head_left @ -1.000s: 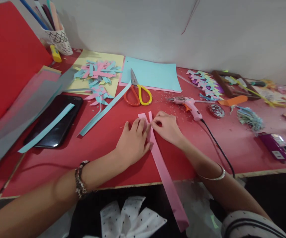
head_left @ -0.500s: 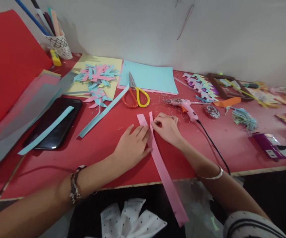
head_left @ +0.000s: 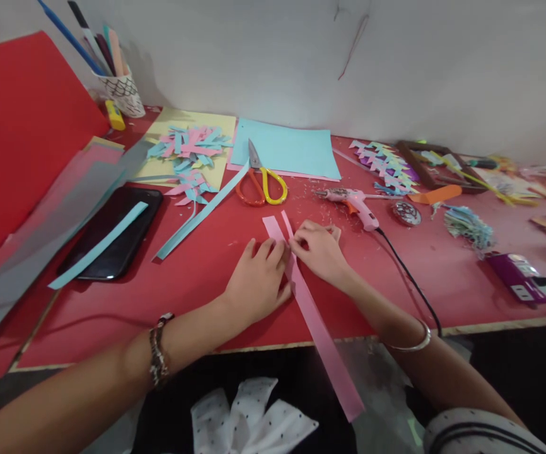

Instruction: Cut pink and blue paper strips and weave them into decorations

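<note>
A long pink paper strip (head_left: 319, 328) slants across the table's front edge, its lower end hanging over. My left hand (head_left: 257, 284) presses on it near its upper end, fingers bent over the paper and thumb beside it. On the right, my right hand (head_left: 319, 251) pinches a narrow pink strip (head_left: 287, 223) between thumb and forefinger. The narrow piece splits away from the wide one at the top; the fingers hide where they meet. Just beyond the hands lie scissors (head_left: 266, 186) with a red and a yellow handle.
A pink glue gun (head_left: 354, 200) with a black cord lies to the right. On the left, a phone (head_left: 120, 243) has a blue strip on it. Cut paper pieces (head_left: 192, 142) lie on yellow sheets behind, beside blue paper (head_left: 288, 148). A purple power socket box (head_left: 514, 277) sits far right.
The view has shifted slightly. The narrow pink strip's free tip leans further left, closer to the wide strip. Both hands keep their hold in nearly the same place.
</note>
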A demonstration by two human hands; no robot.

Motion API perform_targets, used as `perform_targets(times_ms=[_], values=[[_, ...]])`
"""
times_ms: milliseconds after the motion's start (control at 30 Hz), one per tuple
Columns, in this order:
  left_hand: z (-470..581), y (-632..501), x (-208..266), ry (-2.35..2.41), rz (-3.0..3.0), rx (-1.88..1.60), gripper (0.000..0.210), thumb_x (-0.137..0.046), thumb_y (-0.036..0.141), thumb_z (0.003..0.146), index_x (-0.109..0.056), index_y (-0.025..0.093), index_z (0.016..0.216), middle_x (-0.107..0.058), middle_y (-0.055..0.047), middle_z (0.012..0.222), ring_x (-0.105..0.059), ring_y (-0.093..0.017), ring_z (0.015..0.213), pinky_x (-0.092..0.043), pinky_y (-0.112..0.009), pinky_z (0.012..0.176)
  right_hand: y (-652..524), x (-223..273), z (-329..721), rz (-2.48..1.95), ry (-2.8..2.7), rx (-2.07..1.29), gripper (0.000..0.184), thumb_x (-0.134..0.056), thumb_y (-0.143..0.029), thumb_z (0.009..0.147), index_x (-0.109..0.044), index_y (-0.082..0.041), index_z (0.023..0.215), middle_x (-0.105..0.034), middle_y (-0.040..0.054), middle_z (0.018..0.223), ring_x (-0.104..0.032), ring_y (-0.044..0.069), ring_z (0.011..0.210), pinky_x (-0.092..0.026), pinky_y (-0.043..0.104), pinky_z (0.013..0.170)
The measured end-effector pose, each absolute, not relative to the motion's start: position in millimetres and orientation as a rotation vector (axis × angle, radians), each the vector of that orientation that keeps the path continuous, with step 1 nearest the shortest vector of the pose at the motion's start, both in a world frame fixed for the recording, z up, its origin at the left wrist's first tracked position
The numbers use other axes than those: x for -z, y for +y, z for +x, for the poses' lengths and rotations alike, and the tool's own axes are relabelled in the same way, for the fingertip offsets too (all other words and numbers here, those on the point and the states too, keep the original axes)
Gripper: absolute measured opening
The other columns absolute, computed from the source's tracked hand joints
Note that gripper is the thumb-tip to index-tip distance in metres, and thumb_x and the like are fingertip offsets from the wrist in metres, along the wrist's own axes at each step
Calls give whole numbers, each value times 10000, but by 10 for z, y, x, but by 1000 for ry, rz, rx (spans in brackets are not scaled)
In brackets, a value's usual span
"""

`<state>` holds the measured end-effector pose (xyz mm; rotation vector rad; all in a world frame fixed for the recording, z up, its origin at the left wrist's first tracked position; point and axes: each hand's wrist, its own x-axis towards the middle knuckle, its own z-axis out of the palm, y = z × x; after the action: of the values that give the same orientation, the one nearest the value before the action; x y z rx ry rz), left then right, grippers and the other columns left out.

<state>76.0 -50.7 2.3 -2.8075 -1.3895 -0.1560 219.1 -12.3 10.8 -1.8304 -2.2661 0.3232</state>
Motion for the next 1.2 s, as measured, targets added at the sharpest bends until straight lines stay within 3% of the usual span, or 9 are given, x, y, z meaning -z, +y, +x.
perform_targets(times_ms=[333, 567, 767, 967, 1200], values=[[801, -600, -6, -1417, -2819, -2, 558, -304, 435, 864, -365, 105, 1309, -362, -170, 1374, -307, -298, 1263, -323, -483, 974, -216, -109, 2256, -1826, -2211, -346, 252, -504, -291, 780, -551, -160, 570, -534, -23, 730, -494, 111, 705, -195, 324, 741], [799, -597, -18, -1421, -2823, 16, 554, -309, 423, 866, -334, 118, 1327, -358, -165, 1377, -311, -294, 1262, -325, -483, 973, -307, -111, 2255, -1821, -2283, -322, 247, -446, -194, 800, -523, -151, 570, -526, -12, 712, -488, 119, 721, -197, 312, 721], [807, -623, 8, -1420, -2804, 57, 503, -328, 377, 870, -366, 138, 1311, -387, -163, 1359, -324, -302, 1252, -340, -503, 952, -344, -107, 2312, -1873, -2220, -267, 241, -448, -174, 768, -491, -150, 532, -518, -15, 675, -446, 103, 633, -198, 311, 705], [785, -651, -25, -1244, -2900, 116, 401, -328, 306, 885, -486, 143, 1215, -457, -97, 1322, -418, -236, 1187, -339, -449, 977, -262, -99, 2333, -1823, -2247, -338, 273, -455, -213, 797, -503, -144, 538, -500, -23, 685, -466, 100, 668, -203, 300, 710], [598, -562, -63, -1404, -2827, 61, 434, -367, 335, 876, -441, 126, 1249, -492, -103, 1289, -440, -238, 1170, -380, -418, 935, -173, -177, 2180, -1750, -2254, -460, 278, -480, -334, 792, -558, -164, 586, -537, -26, 711, -491, 111, 697, -196, 335, 756]])
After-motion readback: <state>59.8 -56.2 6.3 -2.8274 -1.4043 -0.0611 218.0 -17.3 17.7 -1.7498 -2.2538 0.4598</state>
